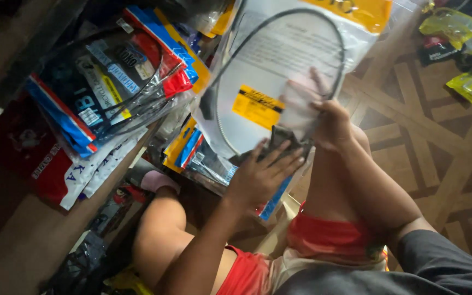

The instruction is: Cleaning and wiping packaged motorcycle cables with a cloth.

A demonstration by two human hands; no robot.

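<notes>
Right hand [331, 123] grips the near right edge of a clear plastic packet with a white card, yellow label and coiled black cable inside [279, 76] — fingers [317, 82] spread behind the film, thumb in front, holding it upright at centre frame. Left hand [260, 172] lies flat against the packet's near edge, fingers [285, 158] splayed wide, pressing a dark grey cloth [279, 136] onto it. Just beneath sits a stack of blue and yellow packets [192, 150]. To the left, a pile of red, white and blue cable packets [105, 87] rests on a brown wooden shelf [23, 240]. Far right — yellow plastic bags [465, 49] on the patterned wooden floor [422, 120]. Bare knees and red shorts [329, 240] near.
</notes>
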